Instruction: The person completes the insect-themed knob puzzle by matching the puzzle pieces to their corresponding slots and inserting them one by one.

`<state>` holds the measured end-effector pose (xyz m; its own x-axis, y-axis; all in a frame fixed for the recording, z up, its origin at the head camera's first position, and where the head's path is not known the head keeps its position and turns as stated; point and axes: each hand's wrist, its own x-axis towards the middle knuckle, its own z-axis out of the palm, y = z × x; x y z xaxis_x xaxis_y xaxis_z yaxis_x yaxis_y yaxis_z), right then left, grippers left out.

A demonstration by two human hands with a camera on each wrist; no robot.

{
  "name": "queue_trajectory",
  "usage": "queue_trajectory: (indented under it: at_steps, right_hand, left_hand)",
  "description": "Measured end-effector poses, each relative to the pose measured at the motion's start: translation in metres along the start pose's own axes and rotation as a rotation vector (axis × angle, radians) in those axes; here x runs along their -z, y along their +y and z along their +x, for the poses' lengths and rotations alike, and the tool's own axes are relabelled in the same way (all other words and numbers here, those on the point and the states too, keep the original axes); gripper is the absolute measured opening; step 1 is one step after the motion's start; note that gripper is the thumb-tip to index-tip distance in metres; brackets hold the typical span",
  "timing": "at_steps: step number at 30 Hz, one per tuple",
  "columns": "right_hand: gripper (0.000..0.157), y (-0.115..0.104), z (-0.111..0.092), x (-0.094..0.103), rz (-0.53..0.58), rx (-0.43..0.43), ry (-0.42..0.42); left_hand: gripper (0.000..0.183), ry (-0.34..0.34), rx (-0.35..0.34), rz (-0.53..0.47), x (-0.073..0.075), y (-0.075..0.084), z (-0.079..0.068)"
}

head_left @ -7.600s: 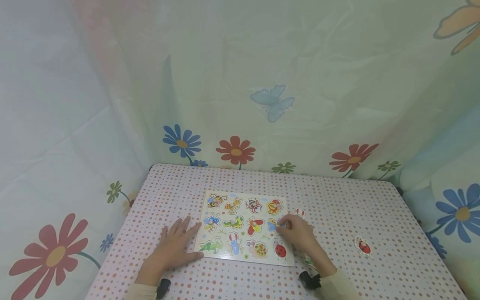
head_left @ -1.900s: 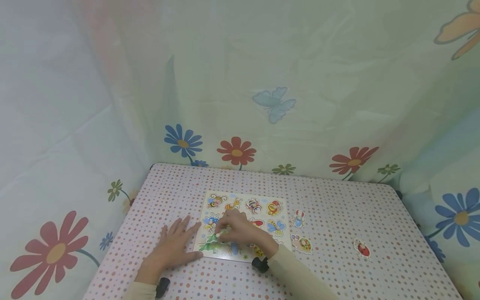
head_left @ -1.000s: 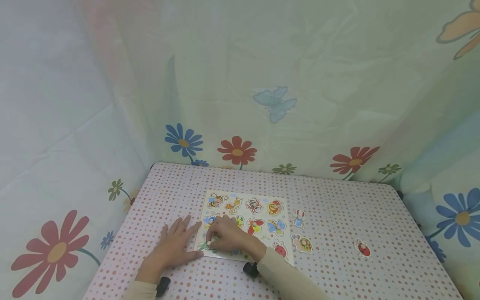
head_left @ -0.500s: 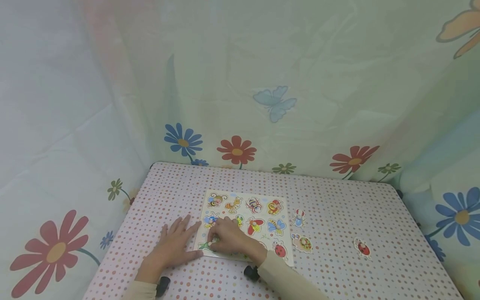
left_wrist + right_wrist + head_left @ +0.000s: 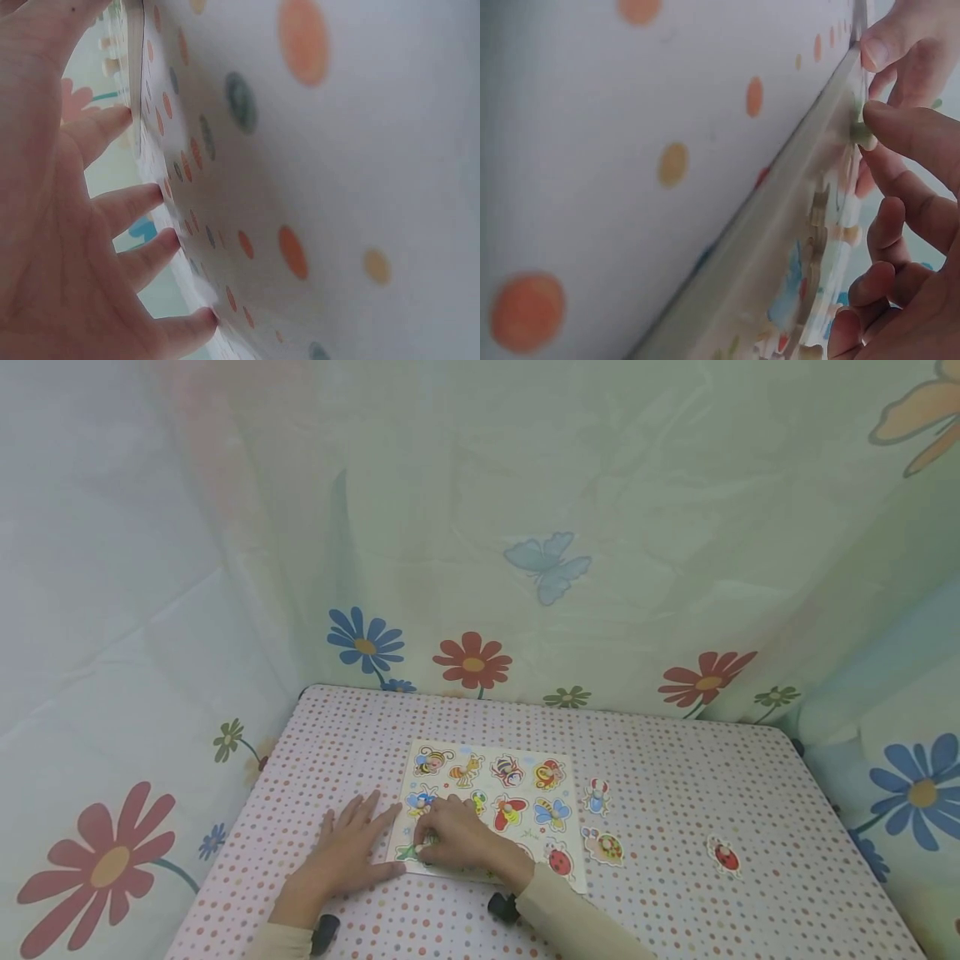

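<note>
A wooden peg puzzle board (image 5: 487, 750) with knobbed insect pieces lies on the spotted table. My left hand (image 5: 348, 849) rests palm down with fingers spread, thumb and forefinger right at the board's left edge. In the left wrist view its fingertips (image 5: 201, 318) touch the tablecloth. My right hand (image 5: 453, 833) is over the board's near left corner, pinching the green knob (image 5: 861, 135) of the grasshopper piece (image 5: 407, 853) between thumb and forefinger. The other right fingers curl loosely. This hand partly hides the grasshopper, the caterpillar and the bottom row's middle.
Right of the board lie a blue beetle piece (image 5: 597, 797) and a snail piece (image 5: 603, 847). A red ladybug piece (image 5: 725, 857) lies farther right on the spotted tablecloth (image 5: 660, 777). Flower-printed curtains (image 5: 420, 527) hang behind and at both sides.
My right hand has gone from the bee at the board's right side to the near left corner with the grasshopper, then barely moved in the last second. My left hand stays put.
</note>
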<state>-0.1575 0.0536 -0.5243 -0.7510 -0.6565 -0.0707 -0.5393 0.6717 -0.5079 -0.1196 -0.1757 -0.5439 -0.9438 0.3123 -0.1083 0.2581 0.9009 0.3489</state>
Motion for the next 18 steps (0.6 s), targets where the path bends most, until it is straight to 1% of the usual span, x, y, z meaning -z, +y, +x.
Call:
queue_trajectory:
  at_steps: [5, 10, 18]
  right_hand:
    - [0.01, 0.002, -0.003, 0.005, 0.003, 0.006, 0.025]
    - [0.01, 0.005, -0.01, 0.014, 0.038, -0.006, 0.057]
    - [0.011, 0.016, -0.026, 0.026, 0.051, 0.037, 0.127]
  left_hand:
    - [0.094, 0.003, -0.002, -0.004, 0.0, 0.0, 0.0]
    - [0.094, 0.003, -0.003, -0.002, 0.0, 0.0, -0.001]
    - [0.094, 0.004, -0.005, -0.014, 0.001, 0.002, -0.002]
